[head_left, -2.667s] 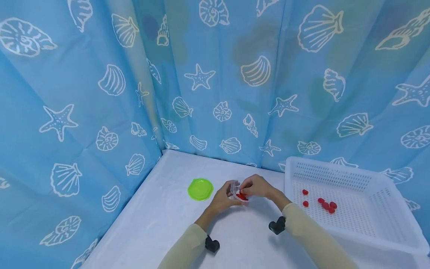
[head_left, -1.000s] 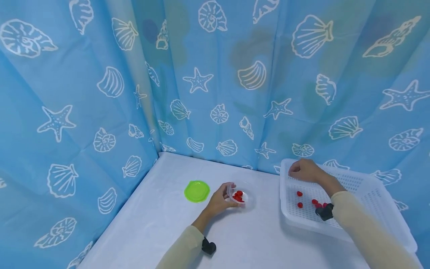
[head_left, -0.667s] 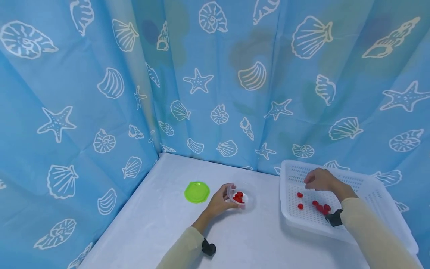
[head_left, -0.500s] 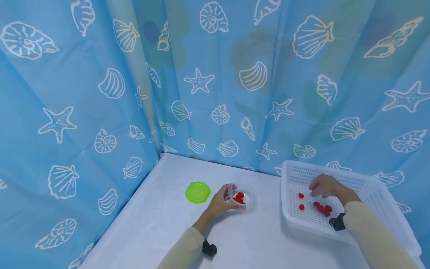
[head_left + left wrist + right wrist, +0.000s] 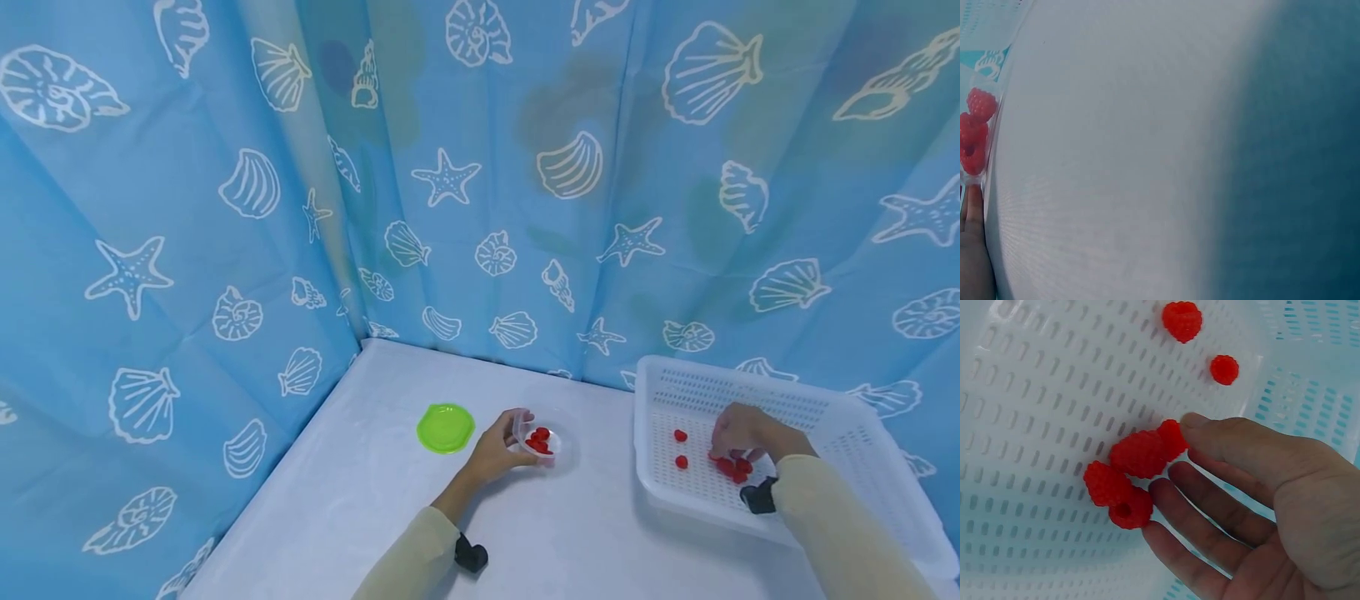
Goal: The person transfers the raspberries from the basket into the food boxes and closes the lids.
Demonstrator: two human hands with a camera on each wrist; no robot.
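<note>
On the left, my left hand (image 5: 495,447) grips a small clear plastic container (image 5: 559,435) by its side, tilted with its opening toward me. Several red raspberries (image 5: 538,441) lie inside it. They also show at the edge of the left wrist view, beside the fingers. My right hand (image 5: 738,432) reaches down into a white perforated basket (image 5: 832,492). Its thumb and forefinger pinch the end of a raspberry (image 5: 1171,439) at the edge of a small cluster (image 5: 1139,454). The other fingers are slightly bent alongside.
Two more raspberries (image 5: 680,435) lie apart in the basket, left of the cluster. A bright green round lid (image 5: 446,428) is flat on the white table (image 5: 360,492), left of the container. A blue shell-patterned curtain (image 5: 465,208) stands behind the table and along its left side.
My right hand has moved from the container to the basket, then down to the raspberry cluster. The left hand keeps its hold on the container, and the lid stays put.
</note>
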